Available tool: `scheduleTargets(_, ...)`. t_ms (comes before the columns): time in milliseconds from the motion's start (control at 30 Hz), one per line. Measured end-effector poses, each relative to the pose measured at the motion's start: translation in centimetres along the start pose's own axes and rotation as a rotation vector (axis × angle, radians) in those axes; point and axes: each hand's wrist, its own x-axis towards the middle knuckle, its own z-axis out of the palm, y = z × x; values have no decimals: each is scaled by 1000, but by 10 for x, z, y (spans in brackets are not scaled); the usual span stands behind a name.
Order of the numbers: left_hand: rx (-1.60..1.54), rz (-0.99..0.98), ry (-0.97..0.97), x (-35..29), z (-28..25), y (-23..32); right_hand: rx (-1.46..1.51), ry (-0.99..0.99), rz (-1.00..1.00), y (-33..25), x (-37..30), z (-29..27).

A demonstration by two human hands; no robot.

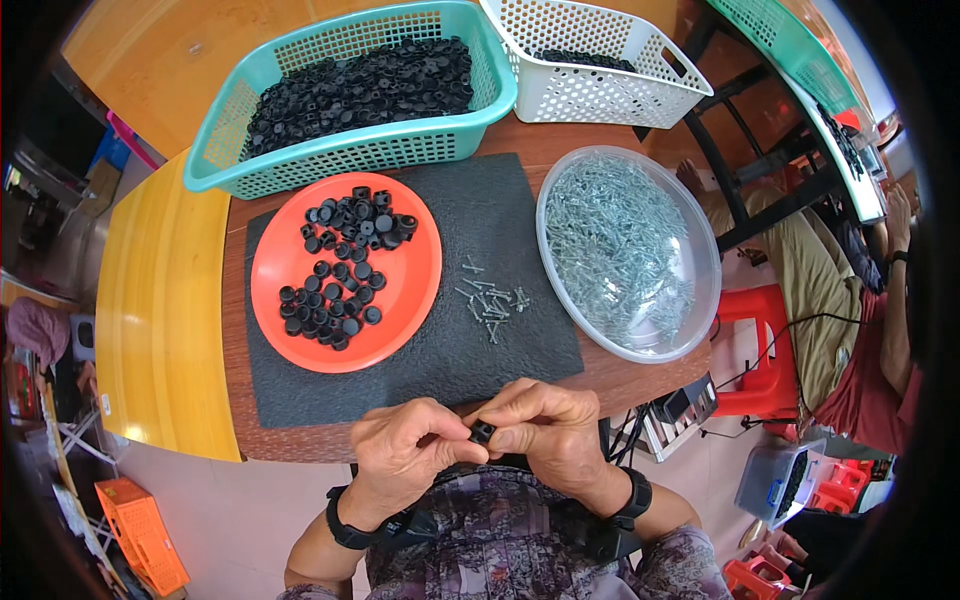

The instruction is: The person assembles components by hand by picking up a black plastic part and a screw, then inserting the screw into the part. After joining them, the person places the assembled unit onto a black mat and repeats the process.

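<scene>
Close in front of me, at the table's near edge, I hold a small black plastic part (482, 432) with a hollow in it. My left hand (405, 452) pinches it from one side between thumb and fingertips. From the other side, the thumb and fingers of my right hand (548, 432) close on it. Beyond my hands, a loose pile of silver screws (490, 303) lies on a dark mat (440, 365). An orange-red plate (268, 335) on the mat carries several black round caps (335, 305) in two groups.
A teal basket (350, 170) full of black parts stands behind the plate. To its right is a white perforated basket (600, 105). A clear round tub (640, 352) of screws sits at the table's right. Another person (830, 300) sits right, near a red stool (750, 310).
</scene>
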Motion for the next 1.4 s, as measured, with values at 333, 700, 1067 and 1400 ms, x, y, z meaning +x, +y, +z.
scheduleTargets(333, -28, -151, -24, -2, 1, 0, -179, -46, -12, -5, 2, -2)
scheduleTargets(700, -222, -378, 43, -2, 6, 6, 75, 73, -8, 8, -2, 2)
scheduleTargets(1067, -78, -136, 61, -7, 10, -7, -63, 20, -82, 8, -2, -1)
scheduleTargets(1400, -68, -53, 110, 2, 11, -1, 4, 37, -54, 6, -3, 3)
